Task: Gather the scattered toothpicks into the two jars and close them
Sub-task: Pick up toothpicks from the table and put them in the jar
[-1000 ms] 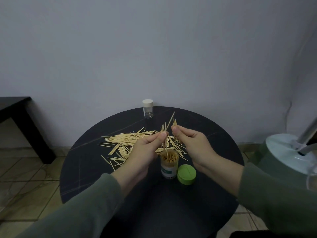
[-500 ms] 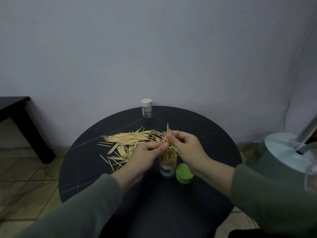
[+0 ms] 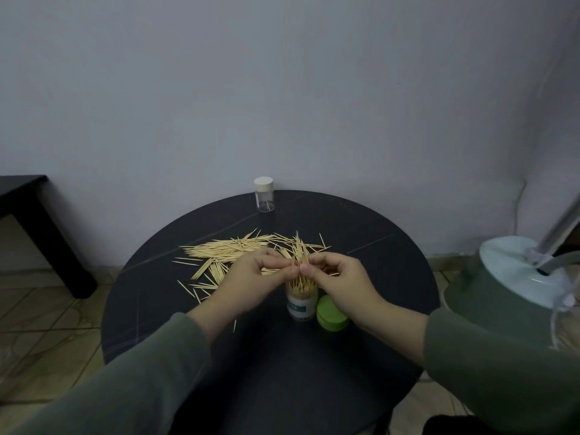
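Both hands, left hand (image 3: 257, 277) and right hand (image 3: 337, 277), pinch a small upright bundle of toothpicks (image 3: 299, 255) right over the open jar (image 3: 300, 301), squaring it to drop in (green lid (image 3: 332, 313) set beside); loose toothpicks (image 3: 226, 251) litter the surface (image 3: 361, 233), capped jar (image 3: 264, 194) behind

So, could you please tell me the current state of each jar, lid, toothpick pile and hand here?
Near jar: open, upright, packed with toothpicks.
Green lid: off, on the table beside the near jar.
Far jar: closed with a white lid, nearly empty.
Loose toothpicks: scattered on the table.
Bundle: pinched above the near jar.
Left hand: pinching the bundle.
Right hand: pinching the bundle.
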A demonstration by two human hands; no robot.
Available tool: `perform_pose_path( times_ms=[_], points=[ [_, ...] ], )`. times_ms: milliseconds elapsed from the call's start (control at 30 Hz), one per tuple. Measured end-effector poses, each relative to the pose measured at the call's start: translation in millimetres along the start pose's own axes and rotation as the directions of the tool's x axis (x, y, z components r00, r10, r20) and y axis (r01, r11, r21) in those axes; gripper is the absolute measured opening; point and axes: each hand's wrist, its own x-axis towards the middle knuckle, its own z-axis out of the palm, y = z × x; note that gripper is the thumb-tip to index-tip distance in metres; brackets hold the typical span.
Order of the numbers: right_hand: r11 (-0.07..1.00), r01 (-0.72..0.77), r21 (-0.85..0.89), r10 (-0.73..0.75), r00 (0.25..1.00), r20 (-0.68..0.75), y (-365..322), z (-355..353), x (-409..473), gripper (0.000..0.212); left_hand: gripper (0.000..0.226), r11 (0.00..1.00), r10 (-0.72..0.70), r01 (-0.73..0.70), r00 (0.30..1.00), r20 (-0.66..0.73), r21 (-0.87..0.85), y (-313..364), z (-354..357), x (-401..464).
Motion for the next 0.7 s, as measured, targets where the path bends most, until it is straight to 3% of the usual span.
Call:
perform_pose_path(
  times_ms=[233, 400, 567, 700],
  points=[
    [0.994, 0.038, -0.105, -0.032, 0.998, 0.058, 2.5, -11.1, 5.4, 0.013, 0.03, 0.989, 0.113, -0.116, 0.993, 0.037, 0.092, 1.9, -3.7, -2.8],
    [0.98, 0.091, -0.175, -0.068, 0.988, 0.136, 0.2, -19.5, 5.8, 0.02, 0.02, 0.958, 0.208, -0.205, 0.978, 0.005, 0.201, 0.8, -3.5, -2.4],
    [0.962, 0.093, -0.255, -0.061, 0.989, 0.132, 0.3, -26.0, 6.7, 0.033, 0.038, 0.862, 0.354, -0.329, 0.935, 0.007, 0.386, -2.2, -5.6, 0.3],
    [0.937, 0.091, -0.337, -0.038, 0.986, 0.162, -2.9, -30.3, 6.6, 0.052, 0.053, 0.745, 0.399, -0.403, 0.908, 0.13, 0.532, 4.4, -7.5, -2.0]
  ],
)
